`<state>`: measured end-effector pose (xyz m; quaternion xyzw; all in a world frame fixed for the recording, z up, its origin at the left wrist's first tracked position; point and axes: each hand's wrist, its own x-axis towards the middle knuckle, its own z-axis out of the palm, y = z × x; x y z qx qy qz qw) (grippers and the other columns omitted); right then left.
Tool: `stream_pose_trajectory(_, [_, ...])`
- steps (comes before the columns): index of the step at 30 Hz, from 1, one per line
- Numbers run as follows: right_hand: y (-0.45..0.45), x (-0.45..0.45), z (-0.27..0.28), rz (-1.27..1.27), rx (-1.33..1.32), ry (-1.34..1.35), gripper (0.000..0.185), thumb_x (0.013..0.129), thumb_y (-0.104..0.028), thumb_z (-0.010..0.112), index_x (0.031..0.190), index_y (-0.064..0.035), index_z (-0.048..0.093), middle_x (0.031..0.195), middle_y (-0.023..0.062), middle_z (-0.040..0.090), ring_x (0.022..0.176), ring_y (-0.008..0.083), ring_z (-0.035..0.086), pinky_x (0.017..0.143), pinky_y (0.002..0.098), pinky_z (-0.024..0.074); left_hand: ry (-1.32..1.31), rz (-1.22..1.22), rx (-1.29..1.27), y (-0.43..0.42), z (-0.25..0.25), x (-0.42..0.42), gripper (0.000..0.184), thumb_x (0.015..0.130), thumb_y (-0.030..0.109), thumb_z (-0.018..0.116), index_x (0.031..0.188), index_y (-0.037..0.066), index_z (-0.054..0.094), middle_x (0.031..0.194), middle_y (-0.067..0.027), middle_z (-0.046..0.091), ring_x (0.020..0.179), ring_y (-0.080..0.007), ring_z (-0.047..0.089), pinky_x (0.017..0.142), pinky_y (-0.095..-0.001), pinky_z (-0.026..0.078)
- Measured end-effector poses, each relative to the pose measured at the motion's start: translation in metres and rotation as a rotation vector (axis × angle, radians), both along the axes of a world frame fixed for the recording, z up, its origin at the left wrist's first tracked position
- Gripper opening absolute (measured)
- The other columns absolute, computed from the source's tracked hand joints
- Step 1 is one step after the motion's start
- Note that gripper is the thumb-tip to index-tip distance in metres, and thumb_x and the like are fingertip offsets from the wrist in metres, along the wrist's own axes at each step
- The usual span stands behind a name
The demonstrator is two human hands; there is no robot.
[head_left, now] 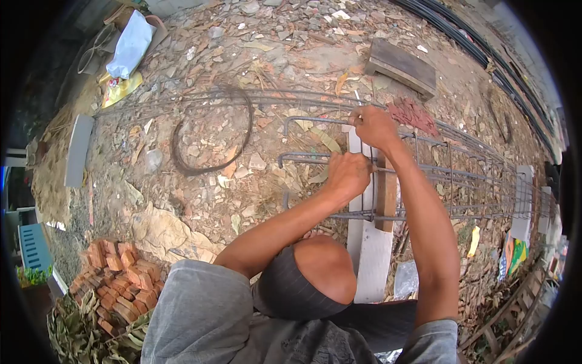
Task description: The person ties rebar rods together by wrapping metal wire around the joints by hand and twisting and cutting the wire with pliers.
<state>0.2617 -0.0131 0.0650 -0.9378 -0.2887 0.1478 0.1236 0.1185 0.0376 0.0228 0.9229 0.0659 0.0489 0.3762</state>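
Observation:
A cage of steel rebar [473, 171] stretches to the right, with hooked bar ends sticking out on the left. My left hand [350, 175] is closed around the middle rebar [305, 156], close to a stirrup. Just above and to the right, my right hand [374, 126] is pinched shut at the top corner of the cage. A thin pale tip [357, 96] shows beyond its fingers; what they hold is too small to name. Under the bars lie a white-grey plank [371, 261] and a brown wood block [385, 197].
A coil of thin wire [213, 167] lies left of the cage. Beyond it are a dark block [402, 67] and long black pipes [467, 42]. Broken bricks [124, 279] are piled at lower left. A grey block [79, 150] stands at far left, another support [522, 203] at right.

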Motion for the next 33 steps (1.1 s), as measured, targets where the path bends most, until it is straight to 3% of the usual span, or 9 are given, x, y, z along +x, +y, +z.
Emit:
stream_pose_trajectory(7, [-0.075,-0.004,0.008,-0.504,0.599,0.340,0.022,0.104,-0.015,0.058,0.119,0.0001,0.065,0.087,0.0106,0.072,0.077,0.0130,0.068,0.072,0.0315,0.0547,-0.162,-0.089,0.031,0.005,0.000,-0.012,0.017,0.093,0.016,0.068,0.086,0.004,0.077,0.076,-0.0169,0.071,0.078,-0.0386,0.066,0.087,-0.0481,0.036])
stream_pose_trajectory(11, [-0.070,-0.039,0.059,-0.269,0.569,0.299,0.024,0.099,-0.011,0.060,0.120,0.0005,0.062,0.097,0.0123,0.071,0.091,0.0213,0.070,0.084,0.0364,0.0547,-0.201,-0.078,0.041,0.001,0.000,-0.014,0.011,0.089,0.013,0.070,0.092,0.003,0.076,0.079,-0.0172,0.071,0.082,-0.0337,0.065,0.086,-0.0464,0.036])
stream_pose_trajectory(13, [-0.049,-0.063,0.066,-0.162,0.615,-0.458,0.027,0.089,-0.009,0.063,0.115,-0.0008,0.067,0.084,0.0139,0.071,0.078,0.0345,0.070,0.080,0.0455,0.0540,-0.148,-0.082,0.054,0.001,0.001,-0.010,0.011,0.088,0.012,0.072,0.093,0.002,0.075,0.080,-0.0174,0.071,0.082,-0.0325,0.066,0.087,-0.0465,0.037])
stream_pose_trajectory(15, [-0.029,-0.089,0.100,0.073,0.622,-0.474,0.028,0.087,-0.003,0.063,0.115,0.0018,0.063,0.101,0.0205,0.071,0.092,0.0421,0.069,0.090,0.0465,0.0532,-0.161,-0.037,0.075,0.001,0.000,-0.007,0.011,0.089,0.013,0.072,0.093,0.003,0.076,0.079,-0.0158,0.071,0.081,-0.0313,0.066,0.087,-0.0460,0.038])
stream_pose_trajectory(17, [-0.006,-0.101,0.100,0.342,0.610,0.100,0.023,0.085,-0.003,0.063,0.107,0.0007,0.067,0.102,0.0225,0.073,0.093,0.0441,0.069,0.089,0.0481,0.0539,-0.305,0.061,-0.026,-0.005,-0.020,-0.004,0.010,0.089,0.013,0.072,0.092,0.004,0.076,0.078,-0.0151,0.071,0.080,-0.0316,0.067,0.087,-0.0460,0.038])
stream_pose_trajectory(20, [0.010,-0.055,0.050,0.471,0.003,0.239,0.025,0.082,-0.004,0.066,0.105,0.0003,0.075,0.108,0.0250,0.074,0.103,0.0433,0.072,0.091,0.0503,0.0559,-0.447,0.127,-0.102,-0.010,-0.034,-0.001,0.009,0.089,0.013,0.072,0.090,0.005,0.075,0.076,-0.0143,0.071,0.079,-0.0319,0.067,0.086,-0.0458,0.038])
stream_pose_trajectory(22, [-0.006,-0.028,0.049,0.451,-0.233,-0.132,0.023,0.085,-0.008,0.065,0.102,0.0005,0.077,0.117,0.0258,0.074,0.110,0.0397,0.072,0.096,0.0480,0.0565,-0.361,0.013,0.041,-0.002,-0.016,-0.008,0.009,0.089,0.013,0.072,0.090,0.005,0.075,0.077,-0.0146,0.071,0.079,-0.0321,0.067,0.085,-0.0457,0.038])
stream_pose_trajectory(29, [-0.013,-0.024,0.031,0.140,0.017,0.108,0.046,0.100,-0.039,0.061,0.128,-0.0041,0.072,0.116,0.0286,0.073,0.110,0.0435,0.070,0.098,0.0491,0.0547,-0.177,-0.086,0.153,0.002,-0.004,-0.013,0.009,0.087,0.013,0.072,0.093,0.006,0.075,0.083,-0.0148,0.072,0.087,-0.0324,0.068,0.087,-0.0462,0.039])
stream_pose_trajectory(33, [0.024,-0.054,0.050,-0.045,0.088,0.197,0.058,0.103,-0.056,0.055,0.113,-0.0033,0.078,0.094,0.0268,0.075,0.095,0.0464,0.073,0.088,0.0532,0.0564,-0.347,-0.018,0.150,-0.001,-0.023,-0.008,0.017,0.088,0.015,0.073,0.101,0.004,0.071,0.094,-0.0155,0.072,0.094,-0.0349,0.066,0.091,-0.0495,0.041])
